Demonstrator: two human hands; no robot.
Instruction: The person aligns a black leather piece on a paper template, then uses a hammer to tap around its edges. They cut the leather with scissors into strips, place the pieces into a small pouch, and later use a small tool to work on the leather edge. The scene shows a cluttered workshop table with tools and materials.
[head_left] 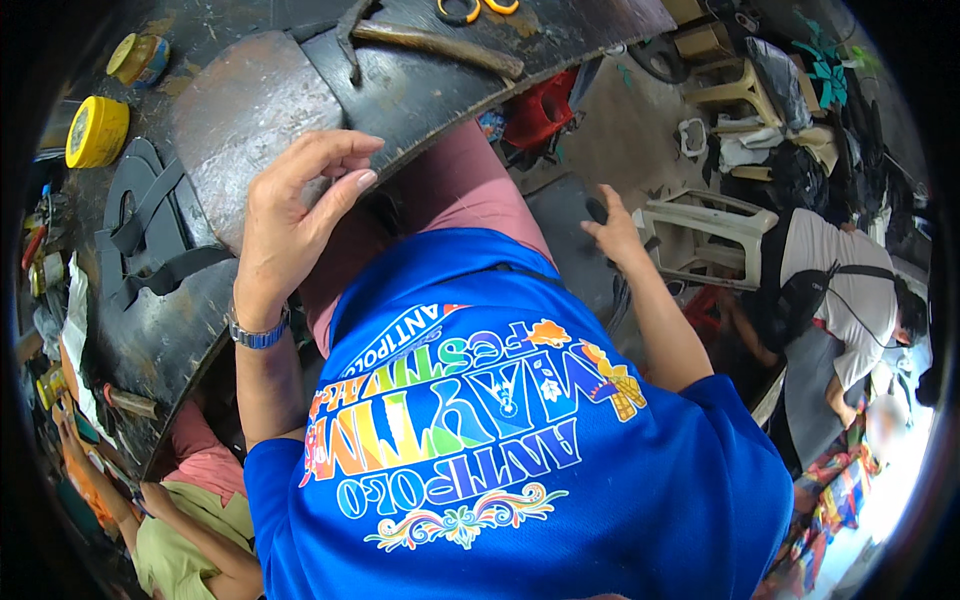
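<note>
The black strap pieces (150, 215) are laid over one another on the counter (430, 105), beside the metal plate (255, 110) and to the left of the left hand (310, 190). That hand is held with fingers loosely curled and thumb apart, nothing visibly gripped; whether the plate is touched cannot be told. The right hand (618, 237) is stretched out with fingers parted near a dark flat piece (565, 215); whether the small dark shape (597, 210) by it is gripped cannot be told.

The step in hand seems to be the fetching of material. It is best done with the plate left bare, the straps kept untangled, and fingertips placed well away from wherever the hammer (440, 50) might be brought down.
</note>
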